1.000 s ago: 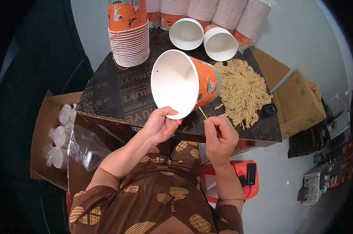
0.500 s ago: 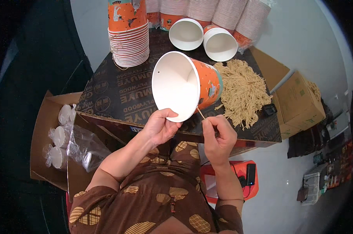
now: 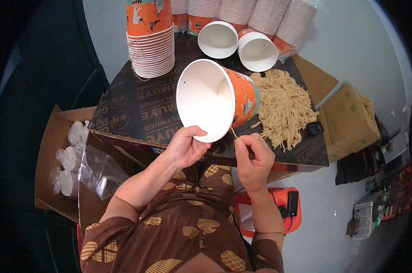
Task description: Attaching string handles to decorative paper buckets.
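A large orange paper bucket (image 3: pixel 201 98) with a white inside lies tilted above the table's front edge, its open mouth turned toward me. My left hand (image 3: pixel 187 148) grips its lower rim, thumb inside and fingers behind. One small dark hole shows in the far left of its inner wall. My right hand (image 3: pixel 255 159) pinches a thin tan cord (image 3: pixel 233 132), whose straight end meets the bucket's outer side just below the rim. Whether the tip has gone through the wall cannot be seen. A loose heap of tan cords (image 3: pixel 283 109) lies right of the bucket.
A tall stack of nested buckets (image 3: pixel 151 52) stands at the back left. Two buckets (image 3: pixel 218 40) lie on their sides in front of wrapped stacks (image 3: pixel 260 16). A small black object (image 3: pixel 314 128) sits by the cords. Cardboard boxes (image 3: pixel 349 120) flank the dark table (image 3: pixel 124 109).
The bucket has turned and shifted very slightly to the left. My right hand has moved a little left with the cord, closer to the bucket's wall.
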A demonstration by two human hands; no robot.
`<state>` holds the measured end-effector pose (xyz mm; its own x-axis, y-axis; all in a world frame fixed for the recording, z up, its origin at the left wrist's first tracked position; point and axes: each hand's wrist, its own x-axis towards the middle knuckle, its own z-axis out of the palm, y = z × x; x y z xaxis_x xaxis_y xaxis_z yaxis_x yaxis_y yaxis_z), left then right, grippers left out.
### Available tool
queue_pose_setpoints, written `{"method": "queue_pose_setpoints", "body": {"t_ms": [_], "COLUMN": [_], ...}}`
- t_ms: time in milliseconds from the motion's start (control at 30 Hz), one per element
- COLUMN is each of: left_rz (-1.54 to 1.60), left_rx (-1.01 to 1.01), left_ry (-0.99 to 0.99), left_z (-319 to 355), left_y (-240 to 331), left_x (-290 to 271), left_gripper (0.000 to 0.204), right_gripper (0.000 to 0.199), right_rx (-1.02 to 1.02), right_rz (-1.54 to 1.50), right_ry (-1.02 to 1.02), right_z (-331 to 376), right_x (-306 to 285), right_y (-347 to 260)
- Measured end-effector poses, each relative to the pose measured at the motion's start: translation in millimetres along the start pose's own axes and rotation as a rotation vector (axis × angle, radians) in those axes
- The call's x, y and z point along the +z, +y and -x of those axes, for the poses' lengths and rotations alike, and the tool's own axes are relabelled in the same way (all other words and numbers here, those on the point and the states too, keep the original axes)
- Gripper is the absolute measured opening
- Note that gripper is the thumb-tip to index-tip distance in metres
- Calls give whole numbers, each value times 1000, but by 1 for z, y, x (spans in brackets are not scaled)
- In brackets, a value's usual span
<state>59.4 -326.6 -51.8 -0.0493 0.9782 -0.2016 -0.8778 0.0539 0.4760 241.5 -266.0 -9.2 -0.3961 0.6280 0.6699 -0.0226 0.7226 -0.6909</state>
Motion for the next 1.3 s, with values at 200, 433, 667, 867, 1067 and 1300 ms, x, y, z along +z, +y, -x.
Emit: {"method": "queue_pose_setpoints", "body": {"t_ms": [200,433,667,867,1067,1300], "left_rz": [-31,-316,-580,-1323,-1760,-1839], "left_rx": [108,269,460,440,699,955], "left_ry": [132,87,221,439,88,54], "left_z": [-1,8,14,40,59,-25], "left_y": [-4,0,2,13,4,-8], "left_x": [7,7,6,14,33,1], "left_gripper": [31,27,22,34,25,19], "right_gripper": [7,4,23,32,30,29], "right_rx": [-19,3,407,557,582,557], "right_rz": [9,38,-84,-196,-142,148], "right_ry": [17,47,33,60,-4,-139], "right_z": [-2,3,8,10,7,-5], "right_x": [3,11,32,39,39,39], "right_y": [2,18,39,71,75,69]}}
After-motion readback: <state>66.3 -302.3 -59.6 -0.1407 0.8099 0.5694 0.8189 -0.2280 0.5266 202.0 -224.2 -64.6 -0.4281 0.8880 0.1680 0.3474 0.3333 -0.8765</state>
